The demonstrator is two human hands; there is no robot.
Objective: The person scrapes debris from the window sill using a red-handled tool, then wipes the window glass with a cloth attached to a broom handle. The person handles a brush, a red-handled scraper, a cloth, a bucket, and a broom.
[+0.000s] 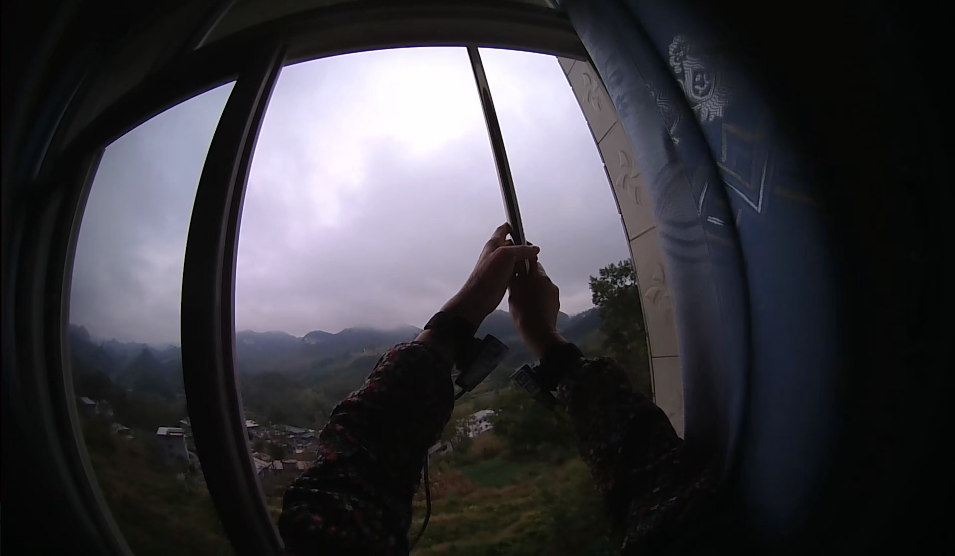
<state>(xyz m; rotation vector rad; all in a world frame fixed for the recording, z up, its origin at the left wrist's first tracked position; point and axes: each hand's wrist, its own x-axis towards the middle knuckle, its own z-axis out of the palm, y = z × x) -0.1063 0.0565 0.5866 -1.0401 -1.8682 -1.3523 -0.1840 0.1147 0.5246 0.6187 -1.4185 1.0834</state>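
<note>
In the window opening, a thin dark metal pole (493,133) slants slightly, running from the top of the frame down to both my hands. My left hand (485,279) is closed at the pole's lower visible part, its fingers bent across it. Close beside it on the right, my right hand (535,302) wraps round the same pole just below. The fingers overlap and are dim against the light, and my arms hide whatever lies lower. Each wrist wears a dark strap with a small box (481,361) hanging from it.
A dark window frame post (211,268) stands at the left, and the frame's top bar (428,27) arches above. A blue patterned curtain (696,218) hangs at the right, beside a tiled outer wall (637,208). Outside are hills (338,345), houses and a tree (619,292).
</note>
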